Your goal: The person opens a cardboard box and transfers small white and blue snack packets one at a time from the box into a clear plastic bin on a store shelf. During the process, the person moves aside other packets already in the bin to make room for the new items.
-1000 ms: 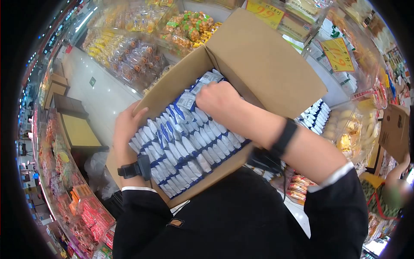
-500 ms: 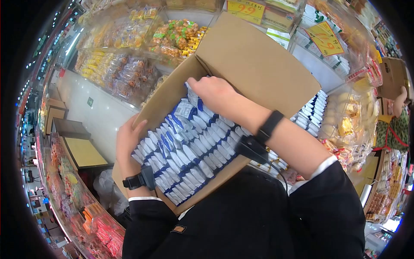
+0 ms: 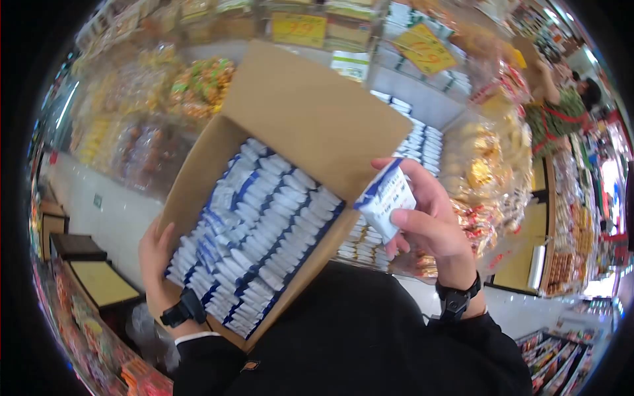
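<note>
An open cardboard box (image 3: 317,112) holds tight rows of small white-and-blue packets (image 3: 257,218). My left hand (image 3: 157,254) grips the box's left wall, thumb inside and the other fingers outside or out of sight. To the right of the box, my right hand (image 3: 432,214) pinches one white-and-blue packet (image 3: 389,201) between thumb and fingers, its printed side facing me. More packets like these lie in a display bin (image 3: 422,145) behind and beneath the held one.
Bins of wrapped snacks (image 3: 148,145) line the back left, with yellow price signs (image 3: 426,49) above. Bagged goods (image 3: 485,158) are at the right. Another person (image 3: 558,112) stands at the far right, arm raised. Shelves (image 3: 102,284) run along the left.
My right hand has come out of the box and moved right, now with a packet in it. The view has turned right. My left hand still holds the box's left side.
</note>
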The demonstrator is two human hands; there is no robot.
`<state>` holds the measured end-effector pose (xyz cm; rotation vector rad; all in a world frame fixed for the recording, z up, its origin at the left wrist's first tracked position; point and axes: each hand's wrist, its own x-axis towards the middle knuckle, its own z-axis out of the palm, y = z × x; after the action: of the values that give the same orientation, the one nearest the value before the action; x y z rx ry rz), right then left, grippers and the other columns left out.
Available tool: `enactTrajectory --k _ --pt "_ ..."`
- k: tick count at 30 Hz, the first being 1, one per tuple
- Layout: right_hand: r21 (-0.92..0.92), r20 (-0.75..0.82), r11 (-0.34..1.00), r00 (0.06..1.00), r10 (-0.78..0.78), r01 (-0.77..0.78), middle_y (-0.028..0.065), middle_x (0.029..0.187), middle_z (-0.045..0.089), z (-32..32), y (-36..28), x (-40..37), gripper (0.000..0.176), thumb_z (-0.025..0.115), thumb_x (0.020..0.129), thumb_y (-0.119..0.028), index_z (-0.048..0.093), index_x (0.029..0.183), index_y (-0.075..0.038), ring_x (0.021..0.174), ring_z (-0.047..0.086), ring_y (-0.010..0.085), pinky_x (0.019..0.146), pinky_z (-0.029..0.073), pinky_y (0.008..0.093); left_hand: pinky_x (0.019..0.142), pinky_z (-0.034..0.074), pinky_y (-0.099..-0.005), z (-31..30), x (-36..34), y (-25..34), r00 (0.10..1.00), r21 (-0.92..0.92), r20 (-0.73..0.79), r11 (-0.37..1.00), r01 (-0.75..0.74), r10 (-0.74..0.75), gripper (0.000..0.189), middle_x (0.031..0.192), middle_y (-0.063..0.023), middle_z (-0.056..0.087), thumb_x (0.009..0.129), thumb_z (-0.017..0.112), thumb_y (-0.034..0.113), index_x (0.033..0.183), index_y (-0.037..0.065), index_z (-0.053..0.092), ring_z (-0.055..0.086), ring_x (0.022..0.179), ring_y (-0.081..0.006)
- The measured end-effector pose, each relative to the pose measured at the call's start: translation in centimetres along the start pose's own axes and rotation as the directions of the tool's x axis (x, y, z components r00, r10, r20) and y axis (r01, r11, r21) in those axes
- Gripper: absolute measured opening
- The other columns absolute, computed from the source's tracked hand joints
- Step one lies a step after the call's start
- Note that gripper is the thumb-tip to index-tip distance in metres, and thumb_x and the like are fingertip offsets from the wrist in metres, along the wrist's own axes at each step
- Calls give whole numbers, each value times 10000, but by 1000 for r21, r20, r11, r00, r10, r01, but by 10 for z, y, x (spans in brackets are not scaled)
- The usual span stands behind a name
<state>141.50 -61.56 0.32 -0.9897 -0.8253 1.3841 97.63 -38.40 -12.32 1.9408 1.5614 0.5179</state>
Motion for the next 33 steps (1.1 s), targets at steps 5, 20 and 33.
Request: enactTrajectory --k 5,20,33 --pt "-32 -289 908 866 -408 417 136 1058 646 -45 15 -39 664 799 797 -158 453 1353 -44 878 683 210 692 566 297 899 508 -351 0 0 8 1000 -24 21 999 22 -21 411 1121 -206 714 967 645 243 1305 10 620 686 1020 -255" --pt "-943 -230 325 849 -475 -74 76 917 720 -171 47 41 309 819 784 -168 716 1024 -3 813 659 163 734 524 315 854 529 -361 -3 -5 19 998 79 -12 995 62 -61 424 1077 -203 723 965 656 293 1302 36 630 709 971 -268" --pt "-975 -109 210 982 -156 -75 131 892 735 -185 48 69 278 807 751 -166 740 984 -30 857 712 250 776 551 355 870 522 -373 -2 -8 12 994 68 -47 993 98 -95 443 1079 -218 718 962 660 312 1303 30 628 707 985 -302"
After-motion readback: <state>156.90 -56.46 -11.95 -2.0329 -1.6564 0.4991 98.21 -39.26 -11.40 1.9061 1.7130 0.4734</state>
